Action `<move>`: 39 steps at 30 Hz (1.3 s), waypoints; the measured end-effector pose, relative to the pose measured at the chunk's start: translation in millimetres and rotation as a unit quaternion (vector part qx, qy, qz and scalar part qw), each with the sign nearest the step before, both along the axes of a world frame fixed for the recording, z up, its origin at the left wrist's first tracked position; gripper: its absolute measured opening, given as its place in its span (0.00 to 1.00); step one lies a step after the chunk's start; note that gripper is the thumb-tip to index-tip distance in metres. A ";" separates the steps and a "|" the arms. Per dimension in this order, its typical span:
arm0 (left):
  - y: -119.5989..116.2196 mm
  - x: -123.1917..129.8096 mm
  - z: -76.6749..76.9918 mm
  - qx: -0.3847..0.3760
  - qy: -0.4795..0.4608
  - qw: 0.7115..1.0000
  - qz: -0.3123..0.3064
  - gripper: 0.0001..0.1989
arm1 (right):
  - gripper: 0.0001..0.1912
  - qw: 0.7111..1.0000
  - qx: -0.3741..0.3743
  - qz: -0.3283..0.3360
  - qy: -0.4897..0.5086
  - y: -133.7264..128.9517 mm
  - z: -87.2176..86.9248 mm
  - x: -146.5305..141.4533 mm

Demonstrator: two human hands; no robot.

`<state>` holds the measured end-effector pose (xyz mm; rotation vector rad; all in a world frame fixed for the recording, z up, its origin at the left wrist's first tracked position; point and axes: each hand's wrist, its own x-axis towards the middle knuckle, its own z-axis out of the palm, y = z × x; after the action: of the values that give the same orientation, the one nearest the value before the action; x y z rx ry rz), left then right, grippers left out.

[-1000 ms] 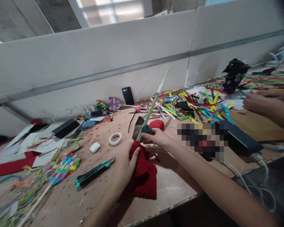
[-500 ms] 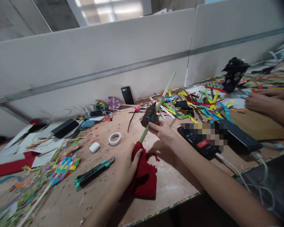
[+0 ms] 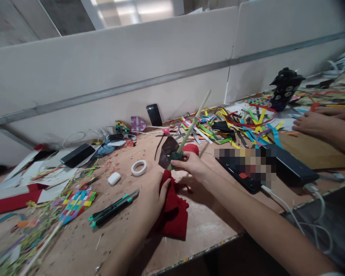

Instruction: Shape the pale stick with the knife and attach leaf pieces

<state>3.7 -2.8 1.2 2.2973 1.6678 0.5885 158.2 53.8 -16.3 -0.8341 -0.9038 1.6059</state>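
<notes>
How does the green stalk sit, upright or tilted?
Tilted: the green stalk slants from the red cloth in the left hand up to a tip further right in the picture.

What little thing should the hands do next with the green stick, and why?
Perhaps slide the dark green cloth gently up the green stick: the right hand pinches that cloth against it, the left hand grips the red cloth lower down, and the stick's upper part is bare.

The slender green stick (image 3: 189,132) slants up to the right. Red cloth (image 3: 176,218) gathers at its lower visible end; a dark green wad (image 3: 175,156) sits just above.
</notes>
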 end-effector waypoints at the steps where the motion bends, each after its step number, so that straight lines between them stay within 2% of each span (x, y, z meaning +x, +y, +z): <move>1: -1.4 0.3 1.0 0.001 0.007 1.000 0.001 0.15 | 0.19 1.000 -0.003 -0.013 0.003 5.0 1.4 6.5; 4: -6.7 2.3 2.7 -0.023 0.037 0.999 0.007 0.16 | 0.19 0.996 -0.022 -0.081 0.026 21.1 5.2 35.5; 6: -9.8 3.6 2.2 -0.041 0.060 0.997 0.004 0.18 | 0.19 0.985 -0.032 -0.158 0.066 29.1 7.0 56.6; 8: -11.8 4.0 0.7 -0.050 0.074 0.996 -0.001 0.19 | 0.18 0.975 -0.049 -0.199 0.083 32.9 8.6 72.1; 11: -12.7 2.9 -1.3 -0.049 0.068 0.996 -0.002 0.20 | 0.18 0.973 -0.047 -0.209 0.087 33.5 11.3 79.2; 14: -12.2 1.6 -1.4 -0.057 0.059 0.997 -0.002 0.19 | 0.19 0.973 -0.031 -0.209 0.093 32.8 13.0 70.0; 16: -11.0 1.0 -1.3 -0.066 0.048 0.997 0.000 0.18 | 0.20 0.980 -0.024 -0.178 0.082 29.6 11.8 56.3; 18: -8.7 0.1 -2.0 -0.061 0.017 0.998 0.002 0.17 | 0.20 0.993 -0.021 -0.110 0.045 19.8 7.5 37.7; 22: -2.6 -2.4 -4.9 -0.024 -0.032 0.999 -0.002 0.15 | 0.21 0.998 -0.020 0.012 -0.049 -17.8 -5.4 1.4; 24: -0.4 -3.0 -4.4 -0.018 -0.036 0.999 -0.004 0.14 | 0.24 0.998 0.042 0.034 -0.037 -30.9 -7.9 -7.6; 26: 0.8 -3.3 -0.9 -0.020 -0.038 0.999 -0.013 0.14 | 0.21 0.998 0.034 0.015 -0.049 -30.1 -4.6 -9.7; 30: 1.2 -5.8 12.4 -0.030 -0.023 0.999 -0.035 0.14 | 0.20 0.999 0.007 -0.029 -0.028 -0.7 9.4 2.7; 35: 0.4 -15.5 27.4 -0.045 0.052 0.996 -0.049 0.16 | 0.20 0.989 0.001 -0.129 0.067 27.0 13.6 42.5; 39: 1.1 -32.1 27.9 -0.049 0.085 0.992 -0.081 0.16 | 0.15 0.966 -0.023 -0.232 0.112 38.8 12.9 77.3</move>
<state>-28.4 -1.7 29.1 2.4396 1.5230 0.2770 235.5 92.7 -3.4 -0.8064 -0.4677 1.2786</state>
